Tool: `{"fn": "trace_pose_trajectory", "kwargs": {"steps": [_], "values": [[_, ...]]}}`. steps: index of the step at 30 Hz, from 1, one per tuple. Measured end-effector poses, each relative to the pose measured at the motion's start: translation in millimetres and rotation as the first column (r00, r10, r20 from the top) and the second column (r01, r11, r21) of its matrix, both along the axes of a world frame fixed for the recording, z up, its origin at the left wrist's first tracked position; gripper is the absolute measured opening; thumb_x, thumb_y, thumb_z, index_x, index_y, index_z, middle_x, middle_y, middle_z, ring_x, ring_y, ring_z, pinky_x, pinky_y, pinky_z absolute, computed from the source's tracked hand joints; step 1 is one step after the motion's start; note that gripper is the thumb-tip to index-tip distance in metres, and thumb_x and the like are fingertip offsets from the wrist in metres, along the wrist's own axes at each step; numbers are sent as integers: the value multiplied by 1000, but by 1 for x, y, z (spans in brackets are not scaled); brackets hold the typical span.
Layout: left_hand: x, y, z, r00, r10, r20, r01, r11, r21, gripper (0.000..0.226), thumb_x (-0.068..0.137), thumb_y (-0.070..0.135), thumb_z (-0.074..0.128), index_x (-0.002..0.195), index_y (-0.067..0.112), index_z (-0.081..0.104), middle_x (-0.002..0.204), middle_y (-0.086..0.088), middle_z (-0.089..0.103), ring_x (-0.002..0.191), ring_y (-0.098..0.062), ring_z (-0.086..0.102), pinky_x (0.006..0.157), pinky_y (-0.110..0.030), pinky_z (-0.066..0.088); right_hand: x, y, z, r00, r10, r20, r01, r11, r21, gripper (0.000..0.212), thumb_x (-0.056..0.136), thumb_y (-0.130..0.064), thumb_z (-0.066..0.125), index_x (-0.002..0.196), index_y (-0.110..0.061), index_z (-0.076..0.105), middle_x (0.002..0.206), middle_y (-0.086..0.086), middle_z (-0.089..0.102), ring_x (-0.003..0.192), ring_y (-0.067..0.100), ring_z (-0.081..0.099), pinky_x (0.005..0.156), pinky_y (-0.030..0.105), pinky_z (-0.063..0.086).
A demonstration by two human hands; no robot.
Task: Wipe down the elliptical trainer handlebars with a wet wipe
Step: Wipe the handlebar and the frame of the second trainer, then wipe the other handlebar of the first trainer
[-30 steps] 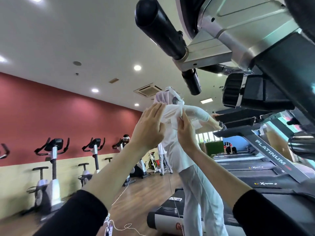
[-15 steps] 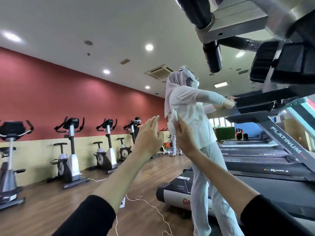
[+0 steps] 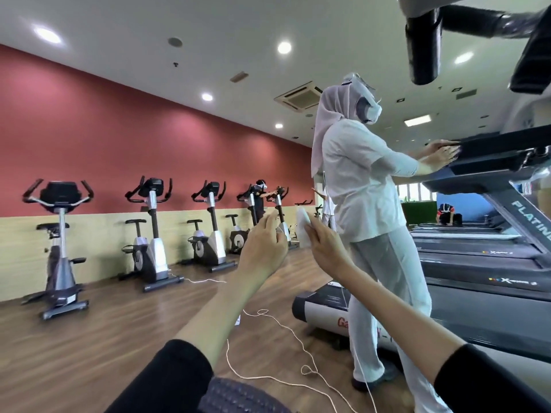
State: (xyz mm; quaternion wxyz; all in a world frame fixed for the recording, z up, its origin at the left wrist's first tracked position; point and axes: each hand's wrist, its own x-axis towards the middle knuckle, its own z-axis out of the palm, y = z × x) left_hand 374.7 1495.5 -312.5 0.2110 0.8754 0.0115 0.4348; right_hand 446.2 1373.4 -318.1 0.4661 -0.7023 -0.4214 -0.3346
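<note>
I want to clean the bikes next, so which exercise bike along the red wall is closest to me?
The leftmost exercise bike: it looks largest, at the near end of the row; the others recede rightward.

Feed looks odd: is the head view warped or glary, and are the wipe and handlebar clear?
Head view: strong wide-angle bending toward the edges; ceiling spotlights bloom but wash nothing out; the wet wipe in the right hand is slightly soft yet readable; the black handlebar at top right is dark, close and cropped.
</note>
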Motion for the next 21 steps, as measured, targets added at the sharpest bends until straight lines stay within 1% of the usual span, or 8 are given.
{"fn": "trace_pose_trajectory", "kwargs": {"steps": [3, 5, 9, 11, 13, 15, 18, 21], "values": [[1, 4, -10, 1000, -9, -16, 8, 999, -37, 53, 98, 18, 37, 149, 16, 29, 151, -1, 34, 135, -20, 36, 107, -35, 33, 3, 4, -6, 999, 16, -42, -18, 999, -37, 39, 102, -11, 38, 140, -6, 44, 127, 12, 59, 117, 25, 53, 81, 13, 30], [0, 8, -16, 1000, 1, -30, -2, 999, -52, 54, 96, 16, 36, 149, 17, 29, 151, -1, 33, 132, -21, 40, 104, -36, 37, 3, 7, -9, 998, 13, -66, -18, 997, -71, 40, 102, -11, 37, 142, -7, 43, 128, 15, 58, 119, 27, 52, 81, 12, 28], [0, 18, -28, 998, 23, -50, -27, 996, -83, 54, 96, 17, 36, 149, 18, 28, 154, -1, 29, 134, -22, 38, 104, -38, 38, 8, 12, -17, 997, -13, -82, 5, 995, -101, 37, 102, -7, 38, 138, -2, 46, 120, 17, 61, 109, 26, 56, 73, 12, 28], [-2, 21, -33, 998, 20, -52, -26, 995, -99, 54, 96, 16, 36, 149, 19, 28, 156, -1, 27, 139, -20, 32, 107, -35, 34, 9, 13, -21, 996, -18, -83, 9, 994, -105, 34, 101, -4, 39, 132, 1, 51, 104, 12, 63, 92, 21, 54, 67, 8, 31], [-5, 23, -37, 998, 17, -53, -23, 994, -105, 54, 96, 15, 35, 150, 20, 27, 155, -1, 27, 141, -18, 27, 107, -33, 30, 9, 15, -24, 996, -18, -92, 7, 993, -119, 29, 100, -2, 39, 123, 2, 56, 90, 2, 56, 80, 16, 46, 65, 5, 34], [-8, 26, -42, 998, 19, -55, -25, 994, -107, 55, 97, 15, 35, 151, 21, 24, 155, 0, 27, 140, -17, 28, 106, -33, 32, 10, 17, -27, 995, -11, -100, -3, 990, -138, 27, 100, -3, 39, 120, -1, 57, 87, 0, 54, 78, 17, 46, 64, 5, 35], [-9, 32, -50, 998, 26, -51, -32, 993, -116, 56, 96, 16, 35, 151, 22, 22, 151, 0, 32, 134, -19, 36, 102, -39, 39, 12, 22, -32, 993, -13, -115, -5, 989, -149, 27, 100, -6, 38, 120, -5, 57, 89, -1, 56, 81, 18, 49, 62, 12, 34], [-7, 40, -58, 999, 46, -23, -49, 990, -135, 54, 96, 16, 37, 148, 23, 27, 145, 0, 39, 127, -22, 43, 94, -38, 42, 13, 26, -38, 989, -6, -147, -17, 987, -158, 30, 101, -8, 38, 126, -6, 55, 93, 1, 58, 84, 18, 52, 64, 9, 35]]}}
